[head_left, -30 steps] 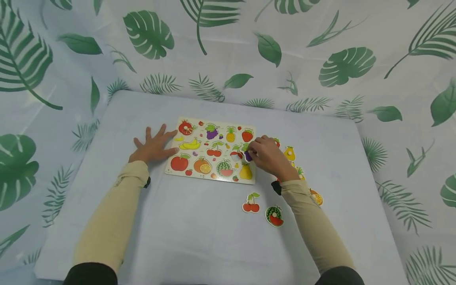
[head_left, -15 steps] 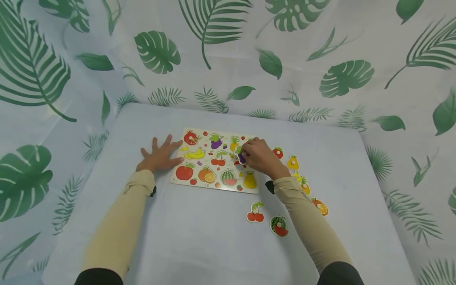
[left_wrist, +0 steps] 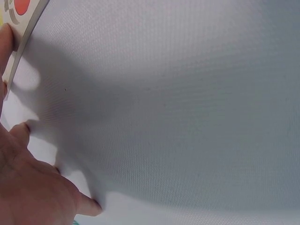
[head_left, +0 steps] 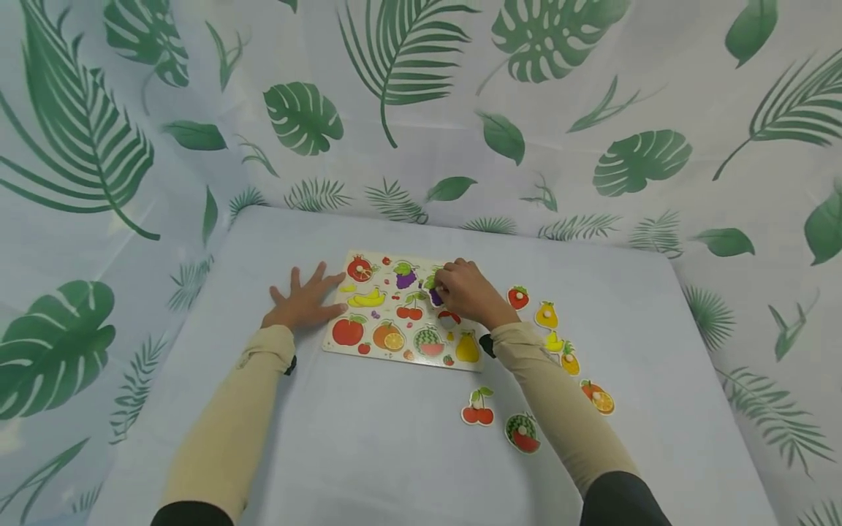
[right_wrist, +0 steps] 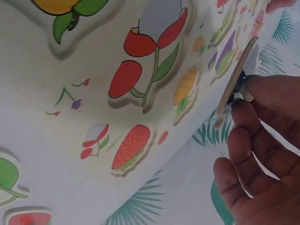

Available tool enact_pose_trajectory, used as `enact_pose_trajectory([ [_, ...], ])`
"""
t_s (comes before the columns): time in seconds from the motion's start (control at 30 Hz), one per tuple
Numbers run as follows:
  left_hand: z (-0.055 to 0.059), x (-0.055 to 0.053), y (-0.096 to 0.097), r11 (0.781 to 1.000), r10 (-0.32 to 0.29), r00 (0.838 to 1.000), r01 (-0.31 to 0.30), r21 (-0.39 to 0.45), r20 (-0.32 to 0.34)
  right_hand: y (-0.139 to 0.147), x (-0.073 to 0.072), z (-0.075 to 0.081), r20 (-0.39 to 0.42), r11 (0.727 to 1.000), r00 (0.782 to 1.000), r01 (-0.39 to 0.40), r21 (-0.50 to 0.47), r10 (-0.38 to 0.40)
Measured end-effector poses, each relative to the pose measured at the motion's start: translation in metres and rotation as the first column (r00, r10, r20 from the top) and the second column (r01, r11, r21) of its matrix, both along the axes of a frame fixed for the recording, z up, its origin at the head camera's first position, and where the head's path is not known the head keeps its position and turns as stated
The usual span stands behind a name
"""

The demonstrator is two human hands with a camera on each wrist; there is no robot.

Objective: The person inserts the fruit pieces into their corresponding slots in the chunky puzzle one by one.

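Note:
My right hand (head_left: pixel 470 294) pinches a grape puzzle piece (head_left: pixel 434 295) over the right half of the fruit puzzle board (head_left: pixel 342 348). In the right wrist view, thumb and fingertips hold the piece (right_wrist: pixel 238 77) by its small knob, tilted on edge above the board. Grapes are also printed in a recess (head_left: pixel 405 276) at the board's upper middle, left of the held piece. My left hand (head_left: pixel 304 301) lies with spread fingers at the board's left edge. Seen from the left wrist, some of its fingers touch the board's edge while others rest on the white cloth.
Loose knobbed pieces lie right of the board: strawberry (head_left: pixel 518 297), pear (head_left: pixel 546 315), banana (head_left: pixel 554 342), pineapple (head_left: pixel 569 361) and orange (head_left: pixel 598 398). Cherries (head_left: pixel 477 409) and watermelon (head_left: pixel 522 434) lie in front, near the right forearm. A leaf-patterned curtain (head_left: pixel 421 109) hangs behind the table.
My right hand has carried the grape piece leftward from the board's right edge, further over the board. The left hand stays at the left edge. The head view has tilted up somewhat.

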State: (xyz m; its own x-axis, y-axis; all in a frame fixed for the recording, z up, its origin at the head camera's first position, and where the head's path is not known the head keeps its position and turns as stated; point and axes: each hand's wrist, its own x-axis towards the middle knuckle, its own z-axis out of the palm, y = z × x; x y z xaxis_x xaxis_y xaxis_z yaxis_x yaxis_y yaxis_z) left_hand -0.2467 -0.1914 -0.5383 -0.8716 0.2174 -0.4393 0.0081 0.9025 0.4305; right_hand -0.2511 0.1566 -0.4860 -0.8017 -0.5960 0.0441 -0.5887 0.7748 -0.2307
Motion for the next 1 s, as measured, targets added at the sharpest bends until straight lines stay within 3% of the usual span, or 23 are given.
enact_pose_trajectory([
  [0.53, 0.000, -0.002, 0.003, 1.000, 0.000, 1.000, 0.000, -0.007, -0.031, -0.012, -0.017, -0.006, -0.035, 0.999, 0.999, -0.028, -0.043, 0.027],
  [1.0, 0.002, 0.007, 0.002, 1.000, 0.006, 0.999, -0.007, -0.015, -0.034, -0.042, -0.035, -0.015, -0.023, 0.999, 0.999, -0.033, -0.015, 0.033],
])
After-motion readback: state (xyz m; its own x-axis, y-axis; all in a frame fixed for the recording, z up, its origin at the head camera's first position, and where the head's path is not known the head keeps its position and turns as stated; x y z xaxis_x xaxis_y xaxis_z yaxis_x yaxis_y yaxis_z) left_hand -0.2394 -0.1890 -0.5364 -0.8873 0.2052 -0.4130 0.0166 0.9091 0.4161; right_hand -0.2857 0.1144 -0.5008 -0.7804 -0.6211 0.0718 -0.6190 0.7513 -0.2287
